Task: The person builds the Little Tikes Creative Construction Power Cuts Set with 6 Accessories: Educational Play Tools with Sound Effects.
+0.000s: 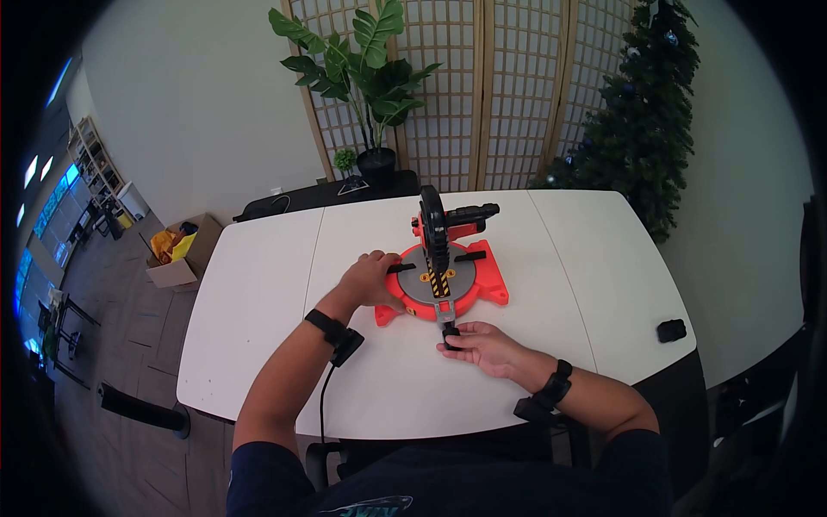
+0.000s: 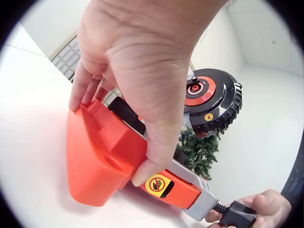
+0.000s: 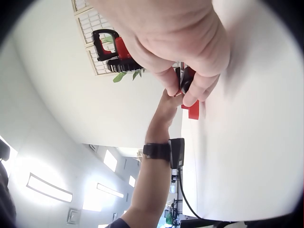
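Observation:
A toy miter saw with a red base (image 1: 489,280) and a round grey turntable (image 1: 411,280) stands on the white table. Its black toothed blade (image 1: 434,228) and rear handle (image 1: 472,214) are raised over it. My left hand (image 1: 369,282) grips the left side of the base, thumb at the front near a yellow warning sticker (image 2: 156,185), fingers over the back edge. At the front, my right hand (image 1: 484,350) pinches a black knob (image 2: 240,216) between thumb and fingers. Bare screw thread (image 2: 220,208) shows between the knob and the grey arm.
A small black object (image 1: 671,330) lies at the table's right edge. Behind the table stand a potted plant (image 1: 376,164), a folding screen (image 1: 517,103) and a decorated tree (image 1: 642,121). A cardboard box (image 1: 200,254) sits at left. A cable (image 1: 324,401) hangs from my left wrist camera.

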Demonstrator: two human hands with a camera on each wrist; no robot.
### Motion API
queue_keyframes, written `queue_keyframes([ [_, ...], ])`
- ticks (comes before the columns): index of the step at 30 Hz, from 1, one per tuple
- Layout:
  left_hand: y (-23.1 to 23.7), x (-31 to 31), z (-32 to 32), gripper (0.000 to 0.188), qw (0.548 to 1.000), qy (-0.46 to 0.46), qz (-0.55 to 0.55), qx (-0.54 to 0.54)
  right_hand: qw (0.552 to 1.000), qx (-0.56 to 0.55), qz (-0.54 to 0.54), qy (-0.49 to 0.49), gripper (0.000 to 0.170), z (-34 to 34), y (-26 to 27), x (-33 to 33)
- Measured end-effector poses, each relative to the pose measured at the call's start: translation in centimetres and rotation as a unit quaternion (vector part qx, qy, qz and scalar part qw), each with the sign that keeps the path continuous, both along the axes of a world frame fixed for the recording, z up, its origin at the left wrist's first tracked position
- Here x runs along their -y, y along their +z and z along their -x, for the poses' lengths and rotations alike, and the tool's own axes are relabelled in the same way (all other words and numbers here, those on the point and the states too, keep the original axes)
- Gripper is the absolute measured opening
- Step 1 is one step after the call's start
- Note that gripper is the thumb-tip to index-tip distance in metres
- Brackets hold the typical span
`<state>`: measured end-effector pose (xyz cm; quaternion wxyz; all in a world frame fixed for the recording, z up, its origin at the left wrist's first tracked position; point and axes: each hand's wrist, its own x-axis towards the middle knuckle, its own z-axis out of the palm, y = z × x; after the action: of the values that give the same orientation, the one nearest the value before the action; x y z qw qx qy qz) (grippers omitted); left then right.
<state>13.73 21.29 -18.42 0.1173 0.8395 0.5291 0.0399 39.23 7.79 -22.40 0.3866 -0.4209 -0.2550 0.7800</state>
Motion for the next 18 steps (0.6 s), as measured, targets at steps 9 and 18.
queue_keyframes([
  [9, -0.1, -0.1, 0.0, 0.11, 1.0, 0.002, 0.002, -0.001, 1.0, -0.003, 0.004, 0.01, 0.035, 0.3, -0.2, 0.2],
  [18, -0.2, -0.2, 0.1, 0.11, 1.0, -0.003, -0.003, 0.001, 0.997, -0.065, 0.022, 0.043, 0.021, -0.2, -0.5, -0.3],
])
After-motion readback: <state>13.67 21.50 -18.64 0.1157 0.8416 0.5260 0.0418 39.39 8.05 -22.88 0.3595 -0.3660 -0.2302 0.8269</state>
